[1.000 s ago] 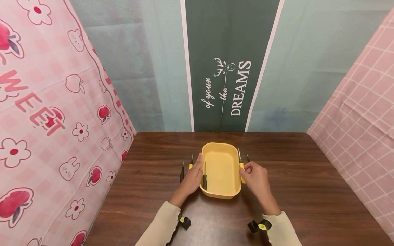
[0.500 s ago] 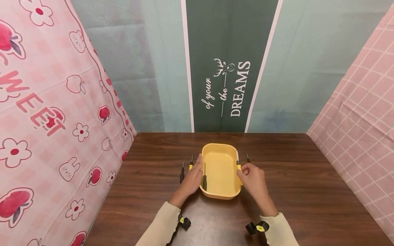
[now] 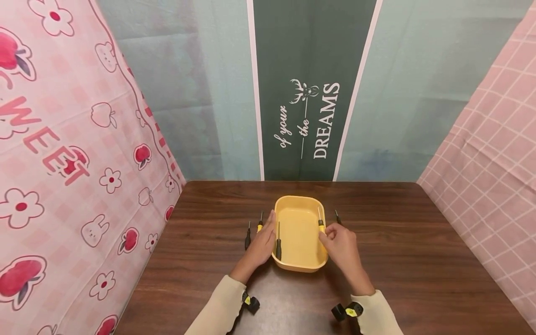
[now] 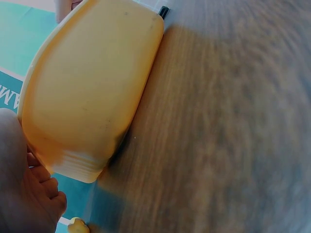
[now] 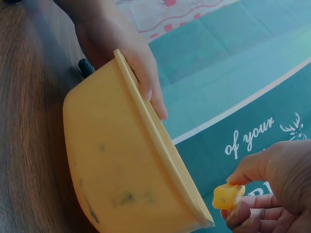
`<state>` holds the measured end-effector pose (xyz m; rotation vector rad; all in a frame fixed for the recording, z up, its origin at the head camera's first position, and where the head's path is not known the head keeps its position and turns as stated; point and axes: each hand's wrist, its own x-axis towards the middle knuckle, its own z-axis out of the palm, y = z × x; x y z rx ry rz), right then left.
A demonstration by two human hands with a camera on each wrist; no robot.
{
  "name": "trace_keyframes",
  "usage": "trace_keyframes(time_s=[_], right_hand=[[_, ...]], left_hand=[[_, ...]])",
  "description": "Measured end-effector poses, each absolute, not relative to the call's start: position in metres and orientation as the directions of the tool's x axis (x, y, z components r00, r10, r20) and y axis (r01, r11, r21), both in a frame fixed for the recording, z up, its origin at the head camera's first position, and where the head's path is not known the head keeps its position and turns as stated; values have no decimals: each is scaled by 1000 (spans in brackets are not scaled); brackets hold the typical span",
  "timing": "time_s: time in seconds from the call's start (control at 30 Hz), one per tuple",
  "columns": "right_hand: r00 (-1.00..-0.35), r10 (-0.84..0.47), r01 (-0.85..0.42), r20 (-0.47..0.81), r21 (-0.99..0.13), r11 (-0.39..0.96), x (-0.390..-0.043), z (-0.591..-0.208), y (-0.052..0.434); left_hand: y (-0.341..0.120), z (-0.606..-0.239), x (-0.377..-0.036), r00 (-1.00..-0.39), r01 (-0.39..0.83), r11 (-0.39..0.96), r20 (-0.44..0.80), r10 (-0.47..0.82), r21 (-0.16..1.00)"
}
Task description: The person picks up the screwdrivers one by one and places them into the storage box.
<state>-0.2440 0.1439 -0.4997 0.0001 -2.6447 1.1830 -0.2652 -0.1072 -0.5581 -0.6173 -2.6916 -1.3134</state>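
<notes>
My right hand [image 3: 341, 243] pinches the yellow handle of a screwdriver [image 3: 321, 224] between thumb and fingers. Its shaft points away from me over the right part of a yellow plastic tray [image 3: 301, 237]. The rounded handle end of this screwdriver [image 5: 227, 196] shows in the right wrist view, above the tray's rim. Along the tray's left side lies my left hand [image 3: 262, 244], its fingers extended and touching the rim. A black-handled screwdriver [image 3: 278, 246] rests inside the tray, against its left wall.
Left of the tray lie a black screwdriver [image 3: 247, 238] and a yellow-handled screwdriver [image 3: 260, 223] partly hidden by my left hand. Beyond my right hand is another dark screwdriver [image 3: 338, 217]. Patterned cloths surround the brown wooden table [image 3: 201, 223].
My right hand has moved left with the yellow-handled screwdriver, from beside the tray's right rim to above its inside. The left hand and tray stay almost in place.
</notes>
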Motion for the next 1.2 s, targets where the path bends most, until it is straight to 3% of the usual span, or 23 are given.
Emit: trace_keyframes(time_s=[0.57,1.2], right_hand=[[-956,85,-154,282,-724,673,-248,-502,132],[-964,79,-134,255,-720,681,-248,-502,124]], left_hand=[[-107,-560,-268,-912,398,534,261,315,746],[-106,-557,-267,-919,383,537,251,303,752]])
